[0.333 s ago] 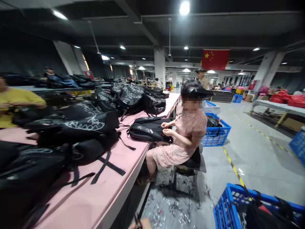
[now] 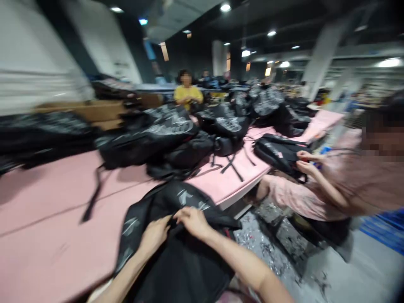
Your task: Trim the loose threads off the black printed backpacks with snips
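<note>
A black backpack (image 2: 183, 265) with white printed strokes lies in front of me, its upper part on the pink table edge and its lower part near my lap. My left hand (image 2: 156, 233) is closed, pinching the bag's dark fabric near the middle. Close beside it, my right hand (image 2: 192, 221) has its fingers curled in a pinch on the same spot. The fingertips nearly meet, and blur hides any small part or tool between them.
Several black backpacks (image 2: 148, 134) with loose straps are heaped along the pink table (image 2: 63, 202). At right, a seated person (image 2: 334, 181) handles another backpack (image 2: 277, 151). Someone in yellow (image 2: 188, 94) sits across the table. Scraps (image 2: 268, 244) litter the floor.
The view has swung left and down. The backpack and both my hands now show; before, only part of one hand with a small dark object appeared at the bottom edge.
</note>
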`<state>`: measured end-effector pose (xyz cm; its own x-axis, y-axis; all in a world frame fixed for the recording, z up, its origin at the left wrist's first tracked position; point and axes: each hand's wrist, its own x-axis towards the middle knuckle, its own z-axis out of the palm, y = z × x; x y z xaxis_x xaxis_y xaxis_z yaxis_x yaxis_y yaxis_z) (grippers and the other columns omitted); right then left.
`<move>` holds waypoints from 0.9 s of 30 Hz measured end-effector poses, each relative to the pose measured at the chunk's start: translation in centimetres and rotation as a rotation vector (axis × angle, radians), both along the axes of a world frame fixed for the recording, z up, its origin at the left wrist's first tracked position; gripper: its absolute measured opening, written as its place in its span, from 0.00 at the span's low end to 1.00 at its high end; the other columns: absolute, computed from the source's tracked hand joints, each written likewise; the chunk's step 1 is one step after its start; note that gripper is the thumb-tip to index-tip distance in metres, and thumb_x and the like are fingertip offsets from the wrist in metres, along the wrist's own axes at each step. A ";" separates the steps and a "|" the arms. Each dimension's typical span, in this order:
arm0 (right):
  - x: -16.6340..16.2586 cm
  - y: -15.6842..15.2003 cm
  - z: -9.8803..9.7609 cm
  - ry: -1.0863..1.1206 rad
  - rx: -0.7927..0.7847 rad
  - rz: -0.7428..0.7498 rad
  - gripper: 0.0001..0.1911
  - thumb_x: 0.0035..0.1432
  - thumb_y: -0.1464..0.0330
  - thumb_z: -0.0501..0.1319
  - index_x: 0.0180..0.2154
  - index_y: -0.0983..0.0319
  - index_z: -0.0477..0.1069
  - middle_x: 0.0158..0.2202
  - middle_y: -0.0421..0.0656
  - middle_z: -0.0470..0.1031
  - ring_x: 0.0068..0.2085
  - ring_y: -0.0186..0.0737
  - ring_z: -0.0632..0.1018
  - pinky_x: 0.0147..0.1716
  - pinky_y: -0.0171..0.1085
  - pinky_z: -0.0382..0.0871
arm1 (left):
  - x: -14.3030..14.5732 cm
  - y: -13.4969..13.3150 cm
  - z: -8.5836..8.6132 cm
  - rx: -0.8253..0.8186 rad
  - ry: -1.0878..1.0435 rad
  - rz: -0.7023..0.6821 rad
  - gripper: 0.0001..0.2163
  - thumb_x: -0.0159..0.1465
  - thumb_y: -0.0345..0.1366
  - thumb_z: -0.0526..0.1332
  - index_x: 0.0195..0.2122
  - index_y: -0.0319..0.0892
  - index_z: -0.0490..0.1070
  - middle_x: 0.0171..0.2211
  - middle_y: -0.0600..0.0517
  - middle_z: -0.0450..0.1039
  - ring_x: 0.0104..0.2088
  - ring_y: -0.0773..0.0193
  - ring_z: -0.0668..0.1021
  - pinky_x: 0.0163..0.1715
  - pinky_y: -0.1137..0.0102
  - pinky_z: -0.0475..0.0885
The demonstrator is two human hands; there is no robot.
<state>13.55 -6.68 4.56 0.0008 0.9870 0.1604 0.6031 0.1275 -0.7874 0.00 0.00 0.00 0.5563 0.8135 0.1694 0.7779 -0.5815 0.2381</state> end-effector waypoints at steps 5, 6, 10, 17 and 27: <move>-0.5 5.1 -1.6 -0.272 -0.037 0.159 0.15 0.62 0.72 0.48 0.47 0.58 0.68 0.50 0.40 0.71 0.44 0.35 0.73 0.45 0.32 0.64 | -5.0 -4.1 -2.7 -0.014 -0.006 -0.029 0.28 0.50 0.13 0.48 0.50 0.38 0.66 0.46 0.46 0.70 0.47 0.58 0.71 0.49 0.62 0.64; 0.0 5.3 -2.0 -0.334 -0.037 0.187 0.16 0.61 0.73 0.49 0.48 0.57 0.68 0.51 0.40 0.70 0.46 0.36 0.72 0.45 0.33 0.63 | -4.9 -4.4 -2.8 0.015 -0.009 -0.020 0.28 0.50 0.14 0.47 0.51 0.37 0.66 0.47 0.45 0.70 0.47 0.57 0.70 0.49 0.62 0.63; 2.1 3.5 -3.1 -0.533 -0.052 0.300 0.20 0.59 0.78 0.48 0.47 0.55 0.69 0.52 0.39 0.69 0.45 0.39 0.71 0.41 0.35 0.64 | -5.0 -5.3 -3.4 0.065 0.017 0.000 0.25 0.54 0.16 0.45 0.53 0.34 0.63 0.47 0.41 0.67 0.45 0.56 0.70 0.48 0.61 0.65; 3.8 -0.2 -6.5 -0.954 0.147 0.430 0.21 0.60 0.77 0.48 0.52 0.60 0.66 0.54 0.44 0.68 0.39 0.38 0.72 0.34 0.36 0.65 | -7.2 -7.8 -6.8 0.067 0.017 -0.138 0.28 0.56 0.16 0.43 0.60 0.33 0.52 0.56 0.39 0.61 0.59 0.54 0.61 0.57 0.56 0.56; 4.5 1.0 -8.1 -0.944 0.362 0.338 0.19 0.58 0.79 0.50 0.48 0.61 0.69 0.52 0.42 0.71 0.34 0.36 0.73 0.31 0.35 0.66 | -6.8 -6.5 -6.1 0.058 -0.057 -0.146 0.34 0.51 0.13 0.45 0.60 0.37 0.51 0.54 0.41 0.63 0.58 0.55 0.62 0.57 0.54 0.59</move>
